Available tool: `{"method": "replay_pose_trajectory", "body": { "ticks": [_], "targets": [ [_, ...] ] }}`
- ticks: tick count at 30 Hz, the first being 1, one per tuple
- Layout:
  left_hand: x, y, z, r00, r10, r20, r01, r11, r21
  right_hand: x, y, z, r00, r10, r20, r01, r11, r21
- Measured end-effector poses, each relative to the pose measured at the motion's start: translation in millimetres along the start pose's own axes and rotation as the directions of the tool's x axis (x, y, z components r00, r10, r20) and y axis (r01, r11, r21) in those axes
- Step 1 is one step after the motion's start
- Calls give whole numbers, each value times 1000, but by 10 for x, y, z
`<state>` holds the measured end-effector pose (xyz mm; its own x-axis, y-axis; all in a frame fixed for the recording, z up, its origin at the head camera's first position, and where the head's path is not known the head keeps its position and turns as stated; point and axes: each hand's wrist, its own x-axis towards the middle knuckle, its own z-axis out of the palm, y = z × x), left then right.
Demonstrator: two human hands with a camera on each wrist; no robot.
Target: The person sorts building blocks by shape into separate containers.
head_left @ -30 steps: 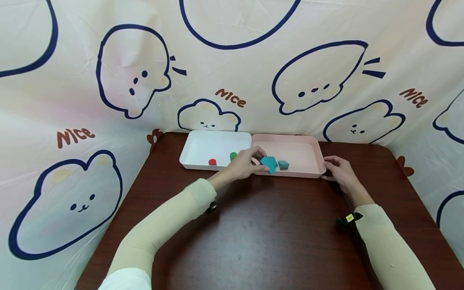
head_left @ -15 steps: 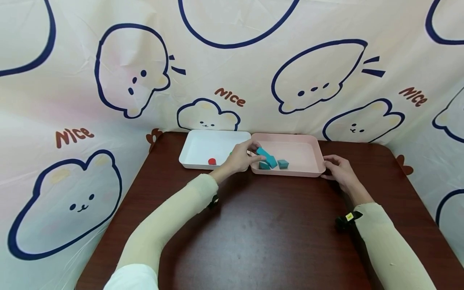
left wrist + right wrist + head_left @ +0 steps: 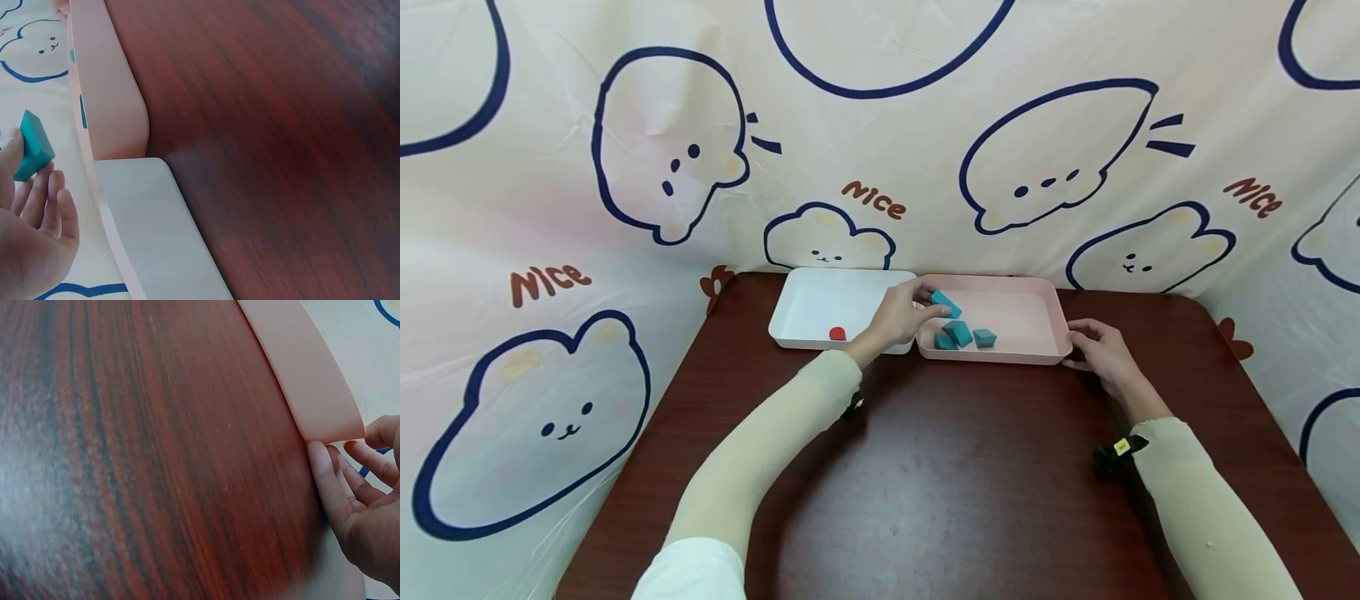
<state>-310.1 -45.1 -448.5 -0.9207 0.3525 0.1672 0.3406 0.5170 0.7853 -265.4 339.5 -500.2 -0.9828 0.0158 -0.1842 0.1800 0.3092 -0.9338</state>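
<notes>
My left hand pinches a teal block between thumb and fingers, held above the left part of the pink tray. The same block shows angled in the left wrist view. Below it, several other teal blocks lie close together in that tray. At the tray's right end, my right hand holds the corner; in the right wrist view its fingertips touch the wall there. The white tray adjoins on the left, partly hidden by my left hand.
A red round piece lies in the white tray near its front wall. Both trays stand at the far edge of a dark brown table, close to a cloth backdrop with cartoon drawings.
My left hand has lifted the teal block up, away from the other blocks in the pink tray. A green piece in the white tray is now hidden behind it. The right hand stays put.
</notes>
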Motion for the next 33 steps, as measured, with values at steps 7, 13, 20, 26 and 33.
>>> {"method": "replay_pose_trajectory", "body": {
  "ticks": [7,13,20,26,33],
  "targets": [
    [50,-29,-27,999,-17,-33,17,1000,-5,7,-5,14,1000,3,-1,-3,1000,0],
    [72,-73,-43,999,-29,-38,29,1000,-5,-1,-3,21,1000,13,-1,-13,1000,-1],
    [68,-102,-49,997,-49,-59,49,999,4,8,2,14,1000,13,-3,-13,1000,0],
    [46,-130,-26,996,-67,-64,68,998,16,4,0,10,1000,11,-4,-11,1000,5],
    [40,-156,-4,997,-57,-56,59,997,41,4,5,8,1000,14,-4,-14,1000,6]
  ]
}}
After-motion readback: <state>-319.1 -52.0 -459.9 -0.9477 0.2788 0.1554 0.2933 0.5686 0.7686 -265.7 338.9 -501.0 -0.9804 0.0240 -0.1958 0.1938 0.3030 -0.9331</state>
